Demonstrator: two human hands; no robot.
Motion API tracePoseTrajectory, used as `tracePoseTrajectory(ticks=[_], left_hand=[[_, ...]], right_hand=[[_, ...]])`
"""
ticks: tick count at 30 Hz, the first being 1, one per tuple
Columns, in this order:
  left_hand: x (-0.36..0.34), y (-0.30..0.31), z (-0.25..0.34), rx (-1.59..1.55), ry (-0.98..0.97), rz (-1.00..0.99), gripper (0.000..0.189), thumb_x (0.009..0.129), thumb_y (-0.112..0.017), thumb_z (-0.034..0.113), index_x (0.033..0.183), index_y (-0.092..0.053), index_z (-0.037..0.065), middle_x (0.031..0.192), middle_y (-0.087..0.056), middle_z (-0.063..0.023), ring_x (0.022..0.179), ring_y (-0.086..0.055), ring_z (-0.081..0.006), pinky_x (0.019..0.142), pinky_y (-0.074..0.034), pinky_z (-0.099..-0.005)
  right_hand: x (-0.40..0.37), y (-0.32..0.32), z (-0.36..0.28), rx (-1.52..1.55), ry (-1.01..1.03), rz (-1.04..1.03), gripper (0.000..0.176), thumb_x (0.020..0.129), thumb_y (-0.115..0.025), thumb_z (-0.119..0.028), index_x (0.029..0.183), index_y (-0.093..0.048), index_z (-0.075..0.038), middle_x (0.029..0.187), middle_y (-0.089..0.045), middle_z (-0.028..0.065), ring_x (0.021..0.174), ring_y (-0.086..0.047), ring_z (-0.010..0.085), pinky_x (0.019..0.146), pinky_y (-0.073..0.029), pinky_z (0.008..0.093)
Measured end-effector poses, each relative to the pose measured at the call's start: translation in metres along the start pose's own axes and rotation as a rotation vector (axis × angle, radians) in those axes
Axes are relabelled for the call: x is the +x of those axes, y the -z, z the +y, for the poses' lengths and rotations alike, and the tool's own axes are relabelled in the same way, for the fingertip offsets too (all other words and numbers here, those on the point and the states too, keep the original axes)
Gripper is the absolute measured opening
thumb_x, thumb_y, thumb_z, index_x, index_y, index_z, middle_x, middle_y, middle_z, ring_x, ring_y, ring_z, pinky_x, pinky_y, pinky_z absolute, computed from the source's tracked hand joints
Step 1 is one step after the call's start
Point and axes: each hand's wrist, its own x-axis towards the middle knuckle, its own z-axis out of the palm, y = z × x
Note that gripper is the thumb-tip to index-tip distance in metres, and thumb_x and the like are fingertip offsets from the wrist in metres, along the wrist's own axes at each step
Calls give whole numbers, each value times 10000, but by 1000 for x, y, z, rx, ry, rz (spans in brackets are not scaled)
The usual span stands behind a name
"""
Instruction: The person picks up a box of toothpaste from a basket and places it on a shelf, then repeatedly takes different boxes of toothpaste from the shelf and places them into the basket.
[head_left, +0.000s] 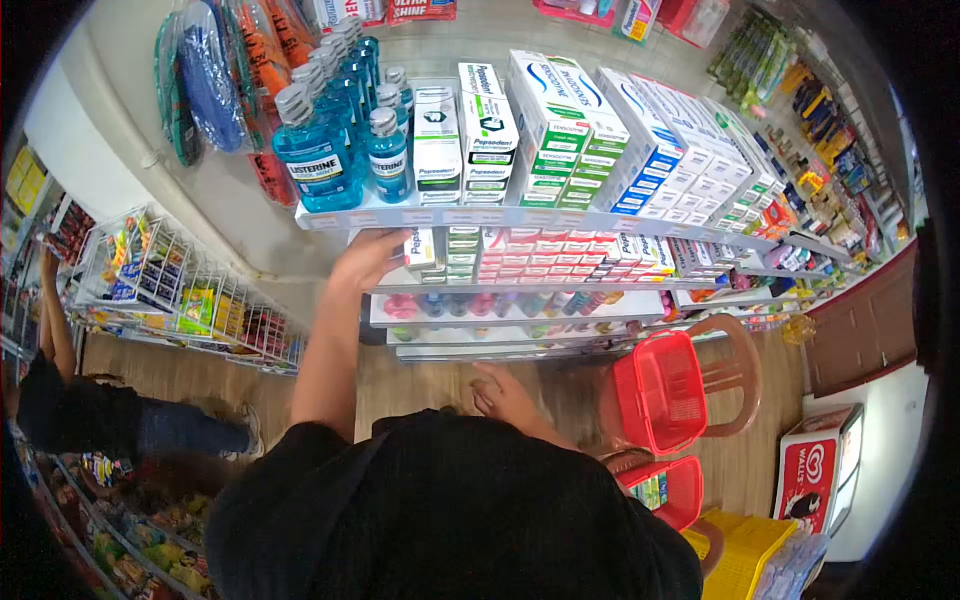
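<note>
My left hand reaches to the second shelf, below the top display. Its fingers close against the left end of a white Pepsodent toothpaste box; the fingertips are partly hidden by the box and the shelf above. Green-and-white toothpaste boxes stand just right of that box, followed by rows of pink-and-white boxes. Lower down, in front of my body, my right hand is empty, its fingers apart and slightly bent.
On the top shelf stand blue Listerine bottles, Pepsodent cartons and Sensodyne cartons. Red baskets rest by a brown chair at the right. At the left are wire racks and another person.
</note>
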Motion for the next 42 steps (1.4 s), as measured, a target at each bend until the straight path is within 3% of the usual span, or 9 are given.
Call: tracePoseTrajectory(ticks=[7,15,17,20,29,33,37,41,42], left_hand=[[28,-6,-19,-20,39,68,379,890,-651,171,1228,-539,38,1181,-590,-50,1075,-554,-176,904,-456,-359],[22,-17,-19,-60,-65,64,274,901,-638,161,1142,-606,36,1064,-628,-36,956,-575,-142,832,-466,-310],[23,-18,-17,-8,-12,71,384,906,-620,141,1272,-519,84,1243,-564,-31,1127,-520,-166,929,-416,-352],[19,-26,-15,-24,-54,101,260,888,-650,175,1117,-612,58,1060,-622,-26,996,-550,-136,848,-425,-301],[19,-25,-24,104,47,162,379,928,-589,302,1222,-554,65,1185,-564,-38,1089,-500,-142,928,-388,-362],[18,-10,-80,250,-273,283,442,965,-520,336,1235,-548,-12,1145,-557,-72,1064,-505,-190,938,-384,-333],[-34,-59,-121,662,-710,646,464,975,-503,213,1362,-415,-27,1293,-454,-182,1163,-452,-237,966,-372,-334],[-75,-126,-182,879,-654,608,605,944,-510,94,1463,-212,4,1425,-334,-212,1291,-365,-313,1037,-328,-351],[-73,-126,-219,729,-483,400,596,939,-516,98,1456,-233,8,1424,-352,-212,1290,-371,-332,1044,-324,-366]], right_hand=[[-2,4,-4,-204,-25,143,169,777,-673,-92,914,-600,-27,1251,-539,169,1105,-552,362,922,-469,420],[13,-4,4,-217,-34,191,263,768,-689,-77,1012,-596,-49,1248,-533,170,1094,-555,367,910,-476,416],[16,-4,3,-208,-41,189,279,765,-691,-77,1025,-593,-51,1249,-530,170,1094,-554,369,910,-476,414],[14,-3,2,-206,-56,190,276,763,-693,-73,1021,-595,-51,1247,-529,167,1093,-553,367,914,-473,413],[-23,2,2,-180,-199,256,271,767,-677,-50,1024,-591,-62,1189,-535,163,1065,-561,353,886,-483,403],[-50,11,4,-193,-281,302,265,781,-676,-67,1029,-582,-60,1194,-520,157,1076,-546,360,879,-478,406],[-102,12,21,-178,-462,389,280,798,-662,-84,1056,-561,-45,1210,-492,167,1105,-513,372,894,-460,423],[-182,11,30,-200,-655,542,310,808,-632,-97,1100,-531,-76,1228,-479,142,1090,-525,366,878,-473,409],[-203,15,27,-202,-753,485,314,808,-625,-99,1104,-523,-77,1230,-476,147,1088,-523,371,877,-470,418]])
